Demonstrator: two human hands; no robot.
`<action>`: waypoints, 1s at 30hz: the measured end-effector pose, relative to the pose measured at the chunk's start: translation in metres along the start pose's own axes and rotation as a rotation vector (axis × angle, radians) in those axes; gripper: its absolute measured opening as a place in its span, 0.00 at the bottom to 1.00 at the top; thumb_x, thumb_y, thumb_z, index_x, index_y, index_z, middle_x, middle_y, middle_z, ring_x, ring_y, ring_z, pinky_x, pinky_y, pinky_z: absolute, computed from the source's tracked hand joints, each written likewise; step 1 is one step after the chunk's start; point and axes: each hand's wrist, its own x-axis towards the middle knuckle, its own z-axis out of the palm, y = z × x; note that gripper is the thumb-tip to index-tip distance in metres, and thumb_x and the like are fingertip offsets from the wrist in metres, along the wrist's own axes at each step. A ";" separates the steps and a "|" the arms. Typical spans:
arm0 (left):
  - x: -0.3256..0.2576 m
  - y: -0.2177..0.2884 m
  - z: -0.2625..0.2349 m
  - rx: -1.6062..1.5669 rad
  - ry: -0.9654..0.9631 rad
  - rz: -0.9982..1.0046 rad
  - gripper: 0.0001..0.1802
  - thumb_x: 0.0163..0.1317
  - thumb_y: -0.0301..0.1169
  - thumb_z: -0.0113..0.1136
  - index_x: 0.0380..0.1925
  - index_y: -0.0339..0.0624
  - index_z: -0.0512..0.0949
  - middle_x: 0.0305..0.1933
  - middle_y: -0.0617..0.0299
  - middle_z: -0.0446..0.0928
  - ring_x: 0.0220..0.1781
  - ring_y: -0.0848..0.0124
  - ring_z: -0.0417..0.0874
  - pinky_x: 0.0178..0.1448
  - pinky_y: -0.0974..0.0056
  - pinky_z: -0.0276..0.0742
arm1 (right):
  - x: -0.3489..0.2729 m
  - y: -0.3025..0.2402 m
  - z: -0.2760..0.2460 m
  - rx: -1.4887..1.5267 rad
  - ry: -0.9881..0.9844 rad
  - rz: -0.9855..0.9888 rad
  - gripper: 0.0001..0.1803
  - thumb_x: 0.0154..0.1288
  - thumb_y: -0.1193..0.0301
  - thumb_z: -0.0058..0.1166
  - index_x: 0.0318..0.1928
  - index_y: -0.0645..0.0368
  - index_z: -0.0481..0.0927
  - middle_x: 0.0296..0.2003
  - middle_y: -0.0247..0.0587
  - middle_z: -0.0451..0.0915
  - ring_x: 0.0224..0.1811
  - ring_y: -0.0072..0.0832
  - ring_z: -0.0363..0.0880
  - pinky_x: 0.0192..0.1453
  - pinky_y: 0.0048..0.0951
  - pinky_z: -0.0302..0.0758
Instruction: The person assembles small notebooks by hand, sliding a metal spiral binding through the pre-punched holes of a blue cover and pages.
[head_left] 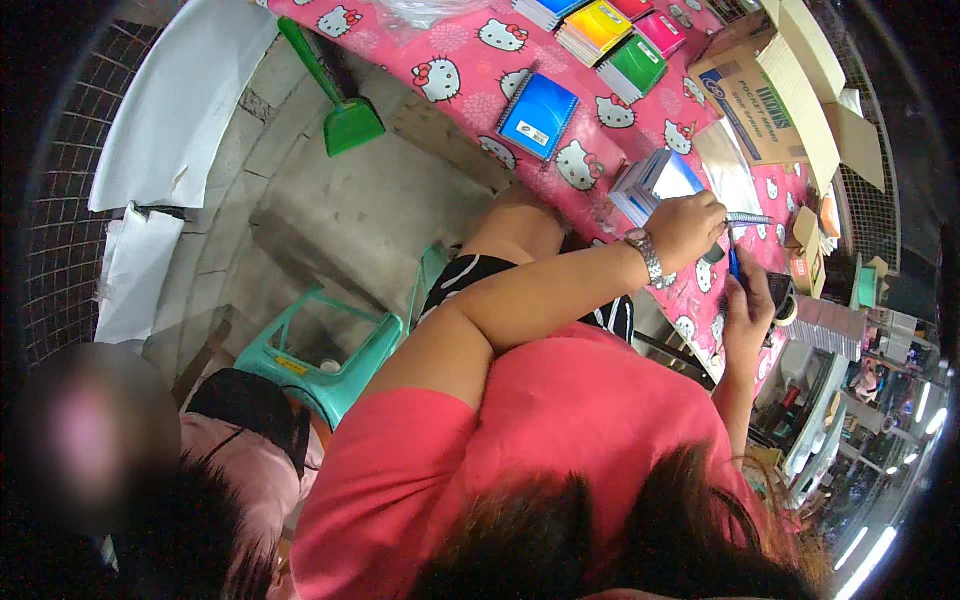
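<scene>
My left hand (686,228), with a metal watch on its wrist, is closed around the spiral edge of a notebook (750,218) above the pink cartoon-cat tablecloth (470,60). Just left of it lies a stack of blue-covered notebooks (655,180). My right hand (745,318) is lower and to the right; it holds a blue pen (733,263) upright and rests against a dark flat object (781,292) that I cannot make out. My red shirt and hair fill the bottom of the view.
A blue spiral notebook (538,115) lies alone on the cloth. Yellow (597,25), green (635,65) and pink (662,32) notebook stacks and an open cardboard box (760,100) sit behind. A green dustpan (350,122) and teal stool (320,362) stand left. Another person (240,470) sits lower left.
</scene>
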 end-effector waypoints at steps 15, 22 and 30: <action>0.100 -0.009 -0.131 0.659 0.214 0.379 0.08 0.51 0.36 0.57 0.27 0.47 0.81 0.31 0.60 0.80 0.40 0.60 0.81 0.46 0.52 0.71 | -0.031 0.172 -0.013 0.016 0.051 0.424 0.21 0.65 0.68 0.50 0.55 0.67 0.74 0.47 0.39 0.78 0.48 0.28 0.75 0.54 0.28 0.70; 0.106 -0.137 -0.141 0.993 -0.585 -0.116 0.11 0.55 0.37 0.52 0.33 0.54 0.83 0.37 0.57 0.83 0.44 0.60 0.83 0.52 0.45 0.62 | -0.037 0.198 0.028 -0.428 -0.120 0.296 0.24 0.56 0.66 0.63 0.52 0.62 0.76 0.45 0.51 0.81 0.47 0.41 0.80 0.52 0.34 0.74; 0.095 -0.170 -0.159 0.865 -0.535 -0.294 0.18 0.61 0.35 0.46 0.45 0.49 0.82 0.52 0.53 0.81 0.55 0.55 0.81 0.69 0.35 0.51 | 0.007 0.227 -0.018 -0.237 0.089 0.542 0.20 0.58 0.62 0.61 0.48 0.61 0.81 0.40 0.49 0.82 0.42 0.41 0.81 0.48 0.37 0.75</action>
